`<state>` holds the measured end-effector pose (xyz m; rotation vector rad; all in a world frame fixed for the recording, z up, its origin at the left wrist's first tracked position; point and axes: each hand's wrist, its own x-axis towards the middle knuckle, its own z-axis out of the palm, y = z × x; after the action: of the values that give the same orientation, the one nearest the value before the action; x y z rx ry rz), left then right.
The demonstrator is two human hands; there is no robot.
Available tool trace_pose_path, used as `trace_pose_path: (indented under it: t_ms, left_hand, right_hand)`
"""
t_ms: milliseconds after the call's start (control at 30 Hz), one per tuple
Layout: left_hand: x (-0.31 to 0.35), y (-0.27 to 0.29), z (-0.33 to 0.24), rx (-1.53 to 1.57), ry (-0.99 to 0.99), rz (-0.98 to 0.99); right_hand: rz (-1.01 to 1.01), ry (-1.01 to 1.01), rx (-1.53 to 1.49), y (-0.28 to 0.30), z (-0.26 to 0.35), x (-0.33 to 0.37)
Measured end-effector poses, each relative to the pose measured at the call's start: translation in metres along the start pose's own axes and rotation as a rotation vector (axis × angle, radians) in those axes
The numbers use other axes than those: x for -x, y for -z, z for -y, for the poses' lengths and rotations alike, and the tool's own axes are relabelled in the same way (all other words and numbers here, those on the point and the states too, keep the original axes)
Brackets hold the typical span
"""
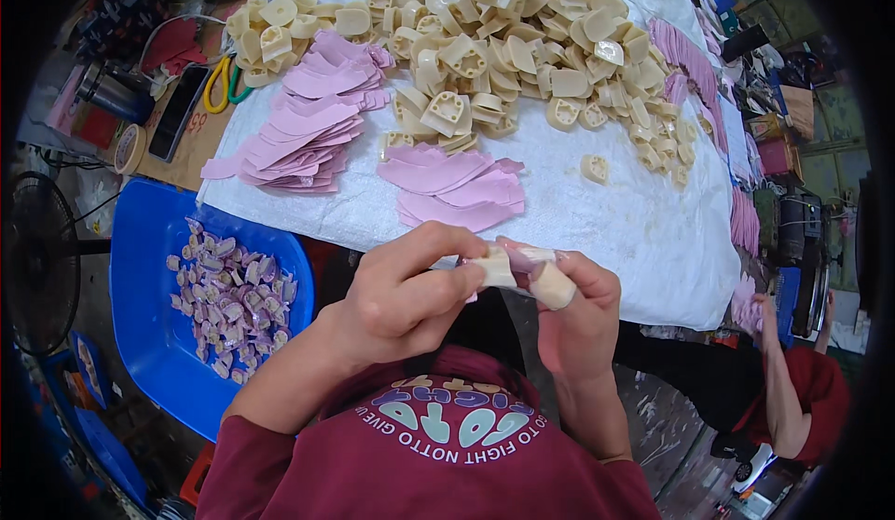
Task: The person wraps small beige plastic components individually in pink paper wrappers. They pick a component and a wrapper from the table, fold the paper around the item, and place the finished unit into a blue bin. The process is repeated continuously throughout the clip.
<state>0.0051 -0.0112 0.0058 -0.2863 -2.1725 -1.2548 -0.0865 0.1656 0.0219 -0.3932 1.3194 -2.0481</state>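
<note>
Just off the table's near edge, my two hands work together on one cream shoe heel. A thin pink cover piece lies around part of it. My left hand is closed, its thumb and forefinger pinching the left end of the work. My right hand grips the heel from the right, thumb on its outer side. Fingers hide some of the wrap. Beyond the hands lie a small stack of pink pieces and a larger fanned stack of pink pieces.
A big pile of bare cream heels covers the far side of the white-covered table. At lower left a blue basin holds many pink-wrapped heels. Scissors, a phone and a tape roll lie far left. Another person works at right.
</note>
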Motion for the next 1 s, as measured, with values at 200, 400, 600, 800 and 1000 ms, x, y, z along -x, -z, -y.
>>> trace_pose_path:
  t_ms: [200,400,600,800,1000]
  left_hand:
    - [-0.005,-0.011,0.007,-0.176,-0.014,-0.044]
    - [0.002,-0.029,0.015,-0.097,0.121,-0.211]
    - [-0.001,-0.028,0.013,-0.042,0.174,-0.218]
    - [0.003,-0.033,0.016,0.362,0.515,-0.229]
    - [-0.003,-0.034,0.009,0.818,0.663,-0.283]
  right_hand:
    - [0.007,0.143,0.399,-0.011,-0.002,-0.005]
    - [0.014,0.393,0.934,-0.009,-0.015,-0.017]
    - [-0.014,0.255,0.686,-0.002,-0.022,-0.018]
    - [0.144,-0.023,0.288,0.013,-0.012,-0.037]
    - [-0.027,0.085,0.258,0.001,-0.013,-0.027]
